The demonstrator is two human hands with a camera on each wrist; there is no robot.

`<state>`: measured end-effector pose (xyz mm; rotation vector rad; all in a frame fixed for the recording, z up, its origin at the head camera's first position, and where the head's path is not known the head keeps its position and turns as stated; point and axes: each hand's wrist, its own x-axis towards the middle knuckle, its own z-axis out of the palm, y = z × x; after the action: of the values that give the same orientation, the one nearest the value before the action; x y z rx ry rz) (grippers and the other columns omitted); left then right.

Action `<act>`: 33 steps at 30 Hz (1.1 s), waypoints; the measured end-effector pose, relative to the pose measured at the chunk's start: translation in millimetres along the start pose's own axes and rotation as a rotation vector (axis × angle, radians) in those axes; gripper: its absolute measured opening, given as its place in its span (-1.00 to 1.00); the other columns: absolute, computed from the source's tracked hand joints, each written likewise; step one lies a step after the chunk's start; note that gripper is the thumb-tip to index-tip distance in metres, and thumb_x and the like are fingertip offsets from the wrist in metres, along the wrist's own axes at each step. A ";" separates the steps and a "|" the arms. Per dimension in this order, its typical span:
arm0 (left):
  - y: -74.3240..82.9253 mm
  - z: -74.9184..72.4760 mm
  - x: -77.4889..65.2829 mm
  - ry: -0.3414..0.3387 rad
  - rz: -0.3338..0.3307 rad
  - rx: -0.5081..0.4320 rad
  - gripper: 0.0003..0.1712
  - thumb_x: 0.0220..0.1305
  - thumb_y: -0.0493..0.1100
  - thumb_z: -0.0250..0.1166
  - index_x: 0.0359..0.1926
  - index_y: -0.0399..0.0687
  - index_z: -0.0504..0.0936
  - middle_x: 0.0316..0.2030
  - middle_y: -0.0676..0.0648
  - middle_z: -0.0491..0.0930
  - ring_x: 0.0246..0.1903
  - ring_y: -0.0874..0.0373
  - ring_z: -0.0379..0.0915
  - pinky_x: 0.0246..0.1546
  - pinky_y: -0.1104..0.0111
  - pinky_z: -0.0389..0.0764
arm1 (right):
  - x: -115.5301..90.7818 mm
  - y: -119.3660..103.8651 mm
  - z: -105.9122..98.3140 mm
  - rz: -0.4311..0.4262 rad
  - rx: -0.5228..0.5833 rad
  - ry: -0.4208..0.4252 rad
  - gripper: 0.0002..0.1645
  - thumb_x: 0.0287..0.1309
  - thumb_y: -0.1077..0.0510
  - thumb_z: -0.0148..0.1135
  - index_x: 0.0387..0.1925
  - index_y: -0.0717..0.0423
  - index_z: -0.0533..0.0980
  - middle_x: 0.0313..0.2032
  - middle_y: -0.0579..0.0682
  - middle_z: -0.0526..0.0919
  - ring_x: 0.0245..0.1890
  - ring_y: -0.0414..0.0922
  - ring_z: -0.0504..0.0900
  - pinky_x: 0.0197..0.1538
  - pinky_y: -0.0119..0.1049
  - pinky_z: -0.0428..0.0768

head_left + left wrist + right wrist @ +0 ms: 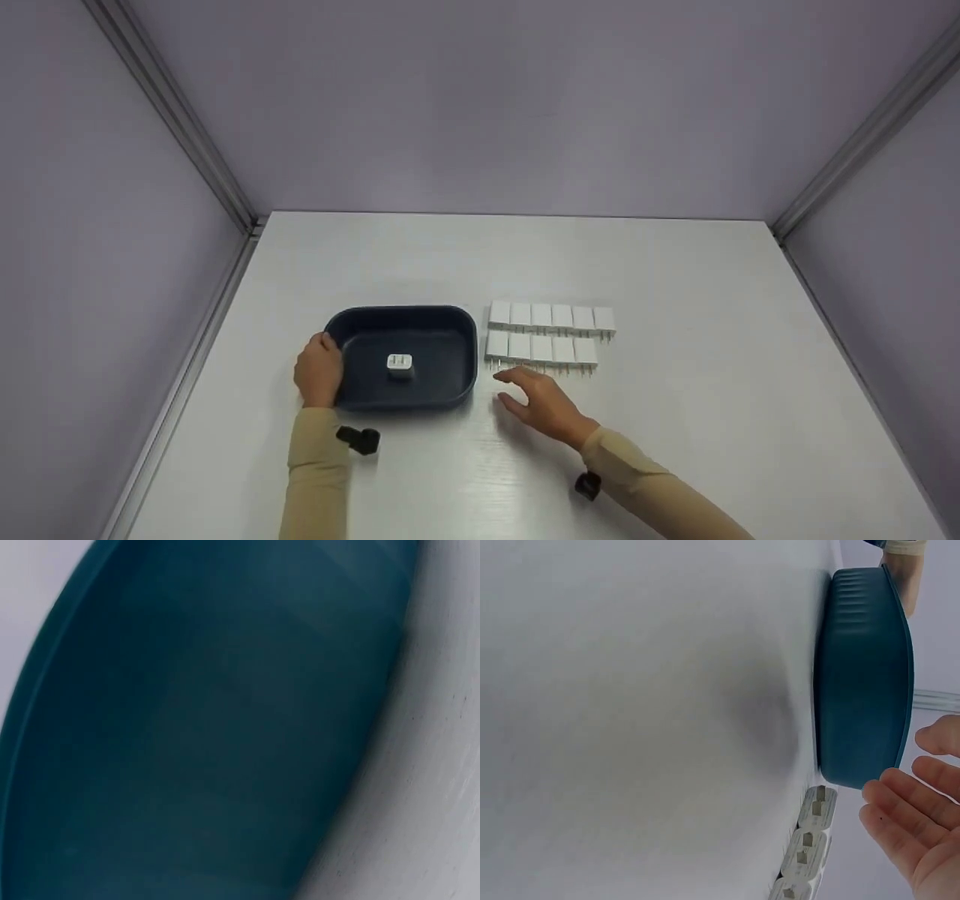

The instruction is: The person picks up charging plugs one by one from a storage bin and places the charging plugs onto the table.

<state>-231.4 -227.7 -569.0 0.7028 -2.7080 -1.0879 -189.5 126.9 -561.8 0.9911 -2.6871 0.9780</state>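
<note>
A dark blue rectangular basin point(444, 401) with rounded corners stands on the table, and my left hand point(318, 370) grips its left rim. Inside it a white two-pin charger plug point(400, 365) stands with its prongs up. To the right of the basin lie two rows of white charger plugs, a back row point(551, 316) and a front row point(541, 349), with prongs pointing toward me. My right hand point(546, 405) hovers just in front of the front row, thumb and fingers parted, holding nothing. In the left wrist view the basin point(225, 727) fills most of the picture; that hand is hidden there.
The white table point(712, 360) is bounded by a pale back wall point(510, 112) and side walls with metal corner rails. In the right wrist view, the basin's outer side point(862, 682) rises beside the nearest plugs point(804, 847).
</note>
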 end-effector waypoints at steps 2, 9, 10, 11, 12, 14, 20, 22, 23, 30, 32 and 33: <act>-0.2 0.2 -0.5 -0.002 -0.004 -0.002 -0.46 0.51 -0.10 -0.25 0.11 -0.41 0.50 0.03 -0.46 0.57 0.00 -0.39 0.53 -0.01 -0.14 0.50 | 1.5 -2.5 1.8 -0.013 0.005 -0.003 -0.67 0.20 0.21 0.26 0.01 0.19 0.55 -0.07 0.05 0.71 -0.01 -0.06 0.70 0.01 -0.21 0.65; -1.2 0.0 -1.2 0.006 -0.013 -0.002 -0.46 0.51 -0.09 -0.24 0.12 -0.41 0.49 0.05 -0.46 0.56 0.02 -0.39 0.51 0.02 -0.14 0.48 | 8.5 -12.6 3.8 -0.047 0.031 0.007 -0.69 0.21 0.21 0.25 0.00 0.17 0.56 -0.07 0.05 0.71 0.00 -0.06 0.70 0.02 -0.21 0.65; -1.2 -0.1 -1.2 0.007 -0.013 0.000 -0.46 0.51 -0.10 -0.24 0.11 -0.41 0.49 0.05 -0.46 0.56 0.03 -0.39 0.51 0.02 -0.14 0.48 | 9.4 -13.8 4.0 -0.048 0.034 0.008 -0.69 0.21 0.21 0.25 0.00 0.17 0.56 -0.07 0.05 0.71 0.00 -0.06 0.70 0.03 -0.21 0.64; -1.1 -0.1 -1.5 0.009 -0.013 0.002 -0.46 0.51 -0.09 -0.24 0.11 -0.42 0.49 0.04 -0.46 0.56 0.02 -0.39 0.51 0.02 -0.14 0.48 | 10.2 -14.9 4.2 -0.050 0.036 0.010 -0.69 0.21 0.21 0.25 0.00 0.16 0.56 -0.06 0.05 0.71 0.00 -0.06 0.70 0.03 -0.21 0.64; -1.0 0.0 -1.7 0.011 -0.013 0.004 -0.46 0.51 -0.09 -0.24 0.10 -0.42 0.50 0.04 -0.46 0.56 0.02 -0.39 0.51 0.01 -0.14 0.48 | 11.1 -16.0 4.3 -0.051 0.036 0.012 -0.69 0.21 0.21 0.25 0.00 0.16 0.56 -0.07 0.05 0.71 0.00 -0.07 0.70 0.03 -0.21 0.64; -0.7 -0.1 -2.1 0.014 -0.013 0.009 -0.47 0.51 -0.09 -0.24 0.09 -0.42 0.50 0.02 -0.46 0.57 0.00 -0.39 0.52 -0.01 -0.14 0.49 | 13.1 -18.2 4.3 -0.054 0.038 0.021 -0.69 0.21 0.22 0.25 0.00 0.16 0.56 -0.07 0.05 0.71 0.00 -0.06 0.70 0.03 -0.21 0.65; -0.5 -0.5 -2.4 0.019 -0.011 0.013 -0.47 0.51 -0.08 -0.24 0.05 -0.42 0.52 -0.03 -0.47 0.59 -0.04 -0.39 0.54 -0.05 -0.14 0.50 | 22.4 -24.6 3.4 -0.097 0.039 0.087 -0.69 0.18 0.25 0.27 -0.02 0.14 0.56 -0.08 0.05 0.72 -0.01 -0.06 0.70 0.04 -0.22 0.64; -0.4 -0.8 -2.0 0.015 -0.011 0.012 -0.46 0.51 -0.08 -0.24 0.05 -0.42 0.51 -0.03 -0.47 0.59 -0.04 -0.39 0.54 -0.05 -0.14 0.49 | 25.5 -27.1 3.2 -0.110 0.043 0.101 -0.69 0.18 0.26 0.27 -0.01 0.13 0.56 -0.08 0.05 0.72 0.00 -0.07 0.70 0.05 -0.24 0.64; -0.2 -0.8 -2.0 0.012 -0.010 0.010 -0.46 0.51 -0.08 -0.24 0.06 -0.42 0.51 -0.02 -0.47 0.58 -0.03 -0.39 0.54 -0.04 -0.14 0.49 | 26.9 -28.4 3.1 -0.114 0.047 0.103 -0.68 0.18 0.26 0.27 -0.01 0.13 0.56 -0.08 0.05 0.72 0.00 -0.07 0.70 0.05 -0.24 0.64; 0.4 -0.4 -2.1 0.005 -0.005 -0.005 -0.47 0.52 -0.09 -0.24 0.08 -0.42 0.51 -0.01 -0.47 0.58 -0.02 -0.38 0.53 -0.03 -0.14 0.49 | 34.3 -35.4 3.7 -0.109 0.066 0.089 -0.69 0.21 0.22 0.25 0.00 0.17 0.57 -0.08 0.07 0.71 -0.03 -0.07 0.70 0.01 -0.24 0.65; 0.2 -0.1 -1.6 0.007 -0.004 -0.006 -0.47 0.52 -0.09 -0.24 0.07 -0.42 0.51 -0.02 -0.47 0.59 -0.03 -0.38 0.54 -0.04 -0.14 0.49 | 36.1 -36.5 4.4 -0.106 0.077 0.087 -0.69 0.22 0.22 0.25 0.00 0.17 0.57 -0.08 0.08 0.71 -0.04 -0.07 0.70 0.00 -0.24 0.65; 0.2 -0.1 -1.5 0.007 -0.004 -0.007 -0.47 0.52 -0.09 -0.24 0.07 -0.41 0.51 -0.02 -0.46 0.59 -0.04 -0.38 0.54 -0.05 -0.14 0.49 | 37.0 -36.9 4.9 -0.106 0.084 0.086 -0.69 0.21 0.23 0.25 0.00 0.18 0.57 -0.08 0.08 0.71 -0.05 -0.07 0.70 0.00 -0.24 0.65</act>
<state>-230.2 -226.9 -568.6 0.7098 -2.6964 -1.0932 -195.1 82.5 -534.3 1.0685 -2.5149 1.0936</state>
